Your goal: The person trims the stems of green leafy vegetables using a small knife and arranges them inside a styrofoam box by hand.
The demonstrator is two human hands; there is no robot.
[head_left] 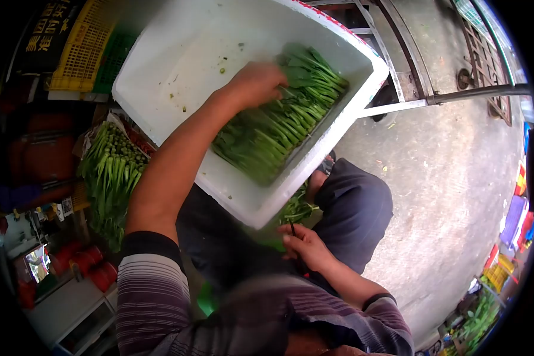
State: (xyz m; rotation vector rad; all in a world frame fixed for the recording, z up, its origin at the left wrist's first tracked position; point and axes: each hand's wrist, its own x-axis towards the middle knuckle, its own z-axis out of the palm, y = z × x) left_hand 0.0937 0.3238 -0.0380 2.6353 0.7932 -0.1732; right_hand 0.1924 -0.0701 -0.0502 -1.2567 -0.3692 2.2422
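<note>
My left hand (258, 83) reaches into a white foam box (178, 65), its fingers curled and slightly blurred around the leaves of some leafy greens (299, 113). Those greens lie in a packed row along the box's right side, stems pointing toward the right wall. Low in front of my lap, my right hand (308, 246) is closed, with a thin dark tool (292, 228) sticking up from its fingers; its kind is too small to make out. More loose greens (296, 209) show between the box's near edge and my knee, partly hidden by the box.
Bundled green stems (110, 172) stand left of the box, beside my left arm. Yellow crates (83, 44) are stacked at upper left. A metal cart frame (409, 71) stands close behind the box's right corner. Concrete floor (439, 196) stretches to the right.
</note>
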